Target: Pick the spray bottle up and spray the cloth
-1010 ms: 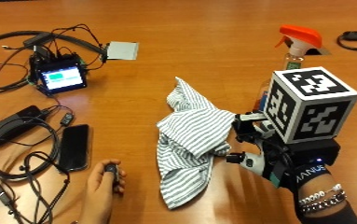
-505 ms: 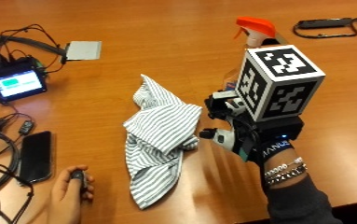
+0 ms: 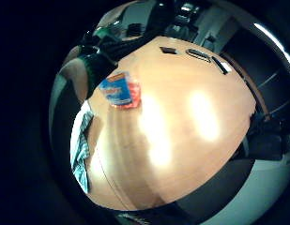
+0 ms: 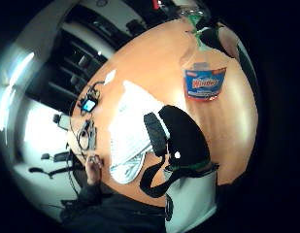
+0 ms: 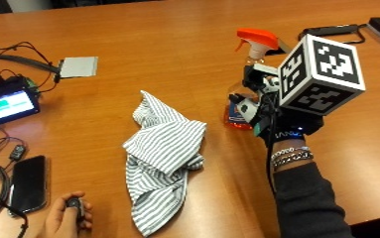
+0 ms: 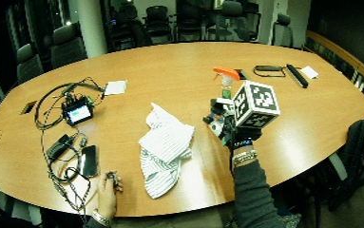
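Note:
A clear spray bottle with an orange trigger head and a blue and red label stands upright on the wooden table. My gloved right hand hovers right beside the bottle's body on the near side, fingers spread towards it and not curled round it. Both palm views show the whole bottle a short way off, with the black thumb relaxed. A crumpled grey-and-white striped cloth lies on the table left of the hand and apart from the bottle.
A person's bare hand holds a small black device at the near edge. A phone, a small lit screen with cables and a grey pad lie to the left. Black items sit at the far right.
My hand has moved away from beside the cloth, further across the table, up to the spray bottle. The outside camera has shifted too. The cloth and bottle have stayed put.

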Available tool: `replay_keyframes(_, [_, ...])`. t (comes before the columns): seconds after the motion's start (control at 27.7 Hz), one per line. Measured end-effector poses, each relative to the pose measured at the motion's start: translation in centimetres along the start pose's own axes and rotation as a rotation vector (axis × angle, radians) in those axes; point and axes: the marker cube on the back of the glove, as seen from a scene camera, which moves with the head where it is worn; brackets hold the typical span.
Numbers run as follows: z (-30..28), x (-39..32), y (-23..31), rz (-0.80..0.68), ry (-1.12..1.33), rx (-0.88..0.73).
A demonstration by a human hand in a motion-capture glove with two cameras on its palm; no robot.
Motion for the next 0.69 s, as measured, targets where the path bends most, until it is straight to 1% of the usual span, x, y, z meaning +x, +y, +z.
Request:
replay_keyframes(0.11, [-0.2, 1.0, -1.1, 0.072, -0.078, 0.064])
replay_keyframes(0.25, [0.0, 1.6, -2.6, 0.108, -0.190, 0.112])
replay_keyframes(0.47, [1.8, 1.7, -5.1, 0.130, -0.396, 0.092])
replay_keyframes(0.69, [4.0, 2.1, -6.3, 0.190, -0.605, 0.089])
